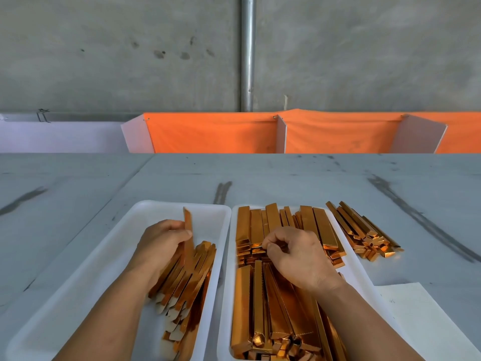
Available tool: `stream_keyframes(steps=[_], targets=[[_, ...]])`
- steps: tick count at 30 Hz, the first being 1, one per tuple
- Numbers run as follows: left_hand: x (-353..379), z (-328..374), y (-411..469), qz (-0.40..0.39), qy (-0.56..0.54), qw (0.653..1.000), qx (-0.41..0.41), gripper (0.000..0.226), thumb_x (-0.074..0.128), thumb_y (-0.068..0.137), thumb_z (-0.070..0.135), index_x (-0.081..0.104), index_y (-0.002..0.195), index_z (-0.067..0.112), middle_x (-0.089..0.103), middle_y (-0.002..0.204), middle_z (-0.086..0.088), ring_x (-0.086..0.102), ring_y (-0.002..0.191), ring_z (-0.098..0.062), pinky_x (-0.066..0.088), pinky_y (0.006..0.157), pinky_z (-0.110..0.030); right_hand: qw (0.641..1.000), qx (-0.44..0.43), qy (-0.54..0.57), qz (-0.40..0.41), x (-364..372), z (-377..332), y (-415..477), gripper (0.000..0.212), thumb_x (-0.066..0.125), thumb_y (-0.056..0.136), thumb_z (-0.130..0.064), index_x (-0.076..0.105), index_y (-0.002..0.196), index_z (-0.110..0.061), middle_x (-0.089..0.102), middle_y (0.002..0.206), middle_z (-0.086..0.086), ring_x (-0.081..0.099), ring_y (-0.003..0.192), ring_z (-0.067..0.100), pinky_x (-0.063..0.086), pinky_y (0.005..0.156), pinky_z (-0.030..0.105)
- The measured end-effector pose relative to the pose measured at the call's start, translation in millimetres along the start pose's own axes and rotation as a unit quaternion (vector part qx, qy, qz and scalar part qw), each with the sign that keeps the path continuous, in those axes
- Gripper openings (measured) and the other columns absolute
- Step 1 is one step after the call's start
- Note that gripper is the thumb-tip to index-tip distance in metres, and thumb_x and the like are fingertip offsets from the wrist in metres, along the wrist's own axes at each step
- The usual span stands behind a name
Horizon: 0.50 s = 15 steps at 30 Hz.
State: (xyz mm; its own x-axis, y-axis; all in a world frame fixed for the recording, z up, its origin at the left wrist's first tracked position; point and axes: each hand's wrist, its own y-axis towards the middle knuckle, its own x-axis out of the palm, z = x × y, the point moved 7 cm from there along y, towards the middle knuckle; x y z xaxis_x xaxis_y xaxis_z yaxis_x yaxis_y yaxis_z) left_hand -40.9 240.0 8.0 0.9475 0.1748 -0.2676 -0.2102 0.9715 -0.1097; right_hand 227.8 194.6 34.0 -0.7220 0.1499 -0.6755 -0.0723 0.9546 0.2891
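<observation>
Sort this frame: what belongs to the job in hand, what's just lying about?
In use: left hand, flat copper card strip, left white plastic tray, right hand, right white plastic tray.
Idle: loose pile of folded copper boxes, white paper sheet.

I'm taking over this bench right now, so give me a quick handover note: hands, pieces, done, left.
Left hand pinches one flat copper strip upright over the left tray. Right hand rests curled on the folded boxes in the right tray; whether it grips one is unclear.
More flat strips lie stacked in the left tray; a loose pile of boxes sits on the table right of the right tray.
Done: many boxes folded. Left: apparently the flat strips, starting with the held one.
</observation>
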Motion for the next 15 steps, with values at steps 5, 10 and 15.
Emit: stream_keyframes(steps=[5,10,15], targets=[[17.3,17.7,-13.4,-0.102,-0.128,0.986,0.008,0.019,0.058,0.093,0.010,0.069,0.102,0.022,0.074,0.097,-0.007,0.071,0.092,-0.023,0.056,0.075,-0.035,0.999,-0.010,0.033,0.021,-4.9,-5.6,-1.0,0.024,0.059,0.092,-0.013,0.069,0.081,-0.031,0.067,0.079,-0.018,0.062,0.086,-0.004,0.050,0.067,0.007],[33.1,50.5,-33.2,-0.143,-0.010,0.983,0.110,0.022,0.060,0.093,0.017,0.071,0.109,0.028,0.073,0.097,0.003,0.070,0.091,-0.018,0.055,0.082,-0.038,0.993,0.003,0.113,0.035,-10.0,-7.0,-2.3,0.018,0.057,0.096,-0.023,0.069,0.086,-0.030,0.069,0.077,0.002,0.063,0.075,0.019,0.053,0.065,0.027],[60.7,85.3,-65.9,-0.117,0.190,0.936,0.273,0.021,0.063,0.092,0.022,0.066,0.108,0.036,0.066,0.084,0.015,0.066,0.083,-0.007,0.057,0.075,-0.031,0.970,0.030,0.239,0.029,-12.8,-11.2,-3.3,0.026,0.055,0.099,-0.024,0.070,0.084,-0.038,0.067,0.076,0.003,0.052,0.051,0.006,0.045,0.052,0.023]])
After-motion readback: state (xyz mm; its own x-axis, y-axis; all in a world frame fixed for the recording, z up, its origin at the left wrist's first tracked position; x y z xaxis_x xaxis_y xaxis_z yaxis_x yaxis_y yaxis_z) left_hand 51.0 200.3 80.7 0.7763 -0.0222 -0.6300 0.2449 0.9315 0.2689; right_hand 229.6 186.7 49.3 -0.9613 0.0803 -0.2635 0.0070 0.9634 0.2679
